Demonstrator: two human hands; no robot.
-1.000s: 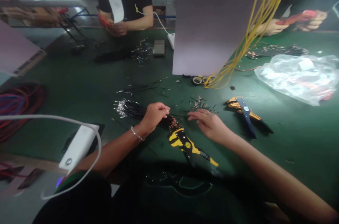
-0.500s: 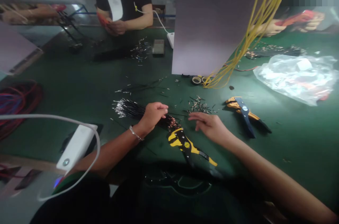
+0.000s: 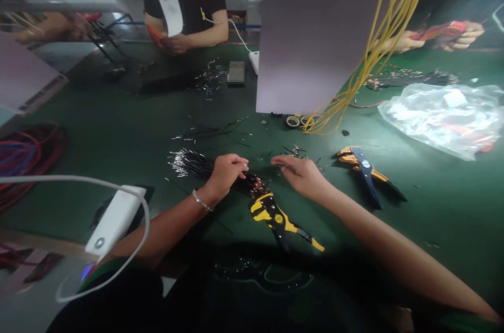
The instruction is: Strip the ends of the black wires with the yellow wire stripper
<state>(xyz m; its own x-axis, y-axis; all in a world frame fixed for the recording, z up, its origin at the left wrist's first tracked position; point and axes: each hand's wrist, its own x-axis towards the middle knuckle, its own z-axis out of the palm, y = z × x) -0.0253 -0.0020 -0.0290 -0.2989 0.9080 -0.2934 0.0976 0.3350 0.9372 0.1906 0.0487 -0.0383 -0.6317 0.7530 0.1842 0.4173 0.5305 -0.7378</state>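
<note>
My left hand (image 3: 227,173) is closed in a pinch over a bundle of black wires (image 3: 192,161); what its fingertips hold is too small to make out. The bundle's bright ends fan out at the left, and bare copper ends (image 3: 258,186) show at its right. My right hand (image 3: 297,171) is just right of the left one, apart from it, its fingers stretched out and nothing visible in them. Behind its fingertips lies a heap of short wire offcuts (image 3: 294,151). A yellow-and-black wire stripper (image 3: 275,216) lies below the copper ends.
An orange-and-blue wire stripper (image 3: 364,167) lies at right, before a clear plastic bag (image 3: 443,117). Yellow wires (image 3: 362,68) hang beside a grey panel (image 3: 311,39). Tape rolls (image 3: 292,121) sit below it. A white power bank (image 3: 116,220) is near my left arm. Co-workers' hands (image 3: 177,43) are across the table.
My right hand has moved slightly left and up, closer to my left hand, which has stayed nearly still. The dark wire seen between the hands earlier no longer shows clearly.
</note>
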